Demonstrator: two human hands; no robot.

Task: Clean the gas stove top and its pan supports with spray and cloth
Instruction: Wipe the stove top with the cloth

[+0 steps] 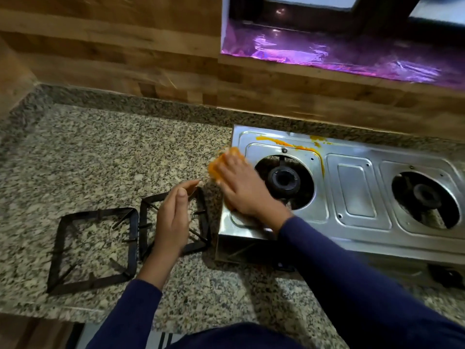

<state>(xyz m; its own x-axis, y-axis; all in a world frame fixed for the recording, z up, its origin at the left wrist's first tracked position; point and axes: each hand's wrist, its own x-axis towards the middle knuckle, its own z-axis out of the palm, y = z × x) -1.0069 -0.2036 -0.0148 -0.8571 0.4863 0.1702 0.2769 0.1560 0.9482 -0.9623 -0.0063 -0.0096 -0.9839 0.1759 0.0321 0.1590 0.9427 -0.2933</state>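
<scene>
Inspector: Your dark-blue sleeves (352,273) sit nearest, and the right one crosses the front lip of the stove top (354,187). Risk noted: a cuff dragged over wet metal would pick up residue.

Operator: Anything else likely to go wrong?

Inspector: Two points. You are wiping just beside the open left burner (283,181), so a careless stroke could push the yellow spill (289,144) into that well. The cloth (215,168) also overhangs the stove's left edge, so residue may drop onto the desk (100,152), near the supports.

Operator: And my hands?

Inspector: Your left hand (173,217) hovers over the right pan support (144,230) with fingers straight and together, holding nothing. The left pan support (56,250) lies just beside it. Both rest flat on the desk, off the stove. Your right hand (241,190) lies palm-down on the orange cloth, fingers spread, pressing it onto the stove's left rim. The two hands are apart. Farther back, the spill streaks the stove's far edge, not yet wiped. No spray bottle is in view.
</scene>
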